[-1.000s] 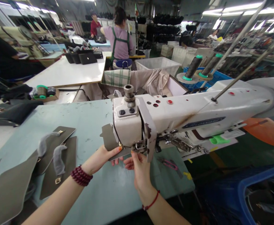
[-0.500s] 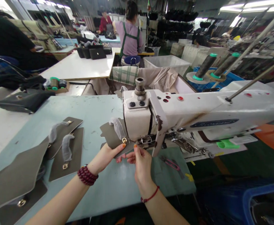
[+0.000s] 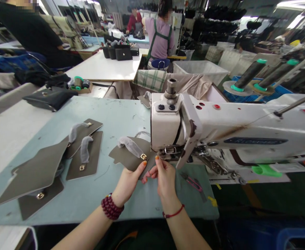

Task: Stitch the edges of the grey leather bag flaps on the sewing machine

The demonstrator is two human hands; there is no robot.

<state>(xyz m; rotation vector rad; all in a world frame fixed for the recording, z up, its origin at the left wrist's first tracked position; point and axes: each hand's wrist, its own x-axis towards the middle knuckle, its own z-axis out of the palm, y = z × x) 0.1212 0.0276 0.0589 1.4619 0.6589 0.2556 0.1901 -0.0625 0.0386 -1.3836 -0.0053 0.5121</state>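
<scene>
A grey-brown leather flap point(image 3: 131, 156) with a gold buckle and a foam-wrapped strap lies under the head of a white sewing machine point(image 3: 220, 128). My left hand point(image 3: 129, 182) grips the flap's near edge, thumb on top beside the buckle. My right hand point(image 3: 164, 177) pinches the same flap just below the presser foot, fingers closed on it.
More leather flaps point(image 3: 87, 156) and larger panels point(image 3: 35, 170) lie on the pale blue table point(image 3: 95, 194) to the left. Pink snips point(image 3: 192, 182) lie right of my hands. Thread cones point(image 3: 248, 74) stand behind the machine. Other people work at tables further back.
The view has swung left and down. The flap has come further out to the left of the machine head, and both hands have stayed on its near edge.
</scene>
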